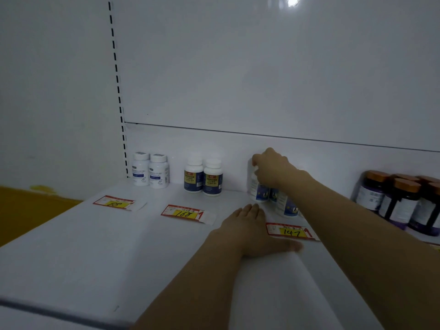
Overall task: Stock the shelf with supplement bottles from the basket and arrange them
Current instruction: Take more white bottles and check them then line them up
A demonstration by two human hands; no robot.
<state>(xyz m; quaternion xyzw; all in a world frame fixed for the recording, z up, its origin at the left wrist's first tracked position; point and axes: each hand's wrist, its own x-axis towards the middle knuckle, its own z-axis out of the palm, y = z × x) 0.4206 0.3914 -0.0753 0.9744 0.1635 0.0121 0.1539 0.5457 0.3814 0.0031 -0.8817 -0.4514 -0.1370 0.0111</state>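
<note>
On the white shelf point(95, 246), my right hand point(271, 170) grips the top of a white bottle with a blue label point(258, 190) standing against the back wall. A second bottle of that kind point(289, 207) stands just right of it, partly hidden by my forearm. My left hand point(252, 232) lies flat on the shelf in front of them, palm down, fingers together, holding nothing. Further left stand two white bottles with dark blue and gold labels point(203, 177) and two white bottles with pale labels point(150, 170). The basket is out of view.
Several dark bottles with orange caps point(400, 201) crowd the shelf's right end. Price tags reading 88 point(116, 203), 168 point(185, 213) and 147 point(291, 231) lie flat on the shelf. A slotted upright point(119, 91) runs up the left of the back panel.
</note>
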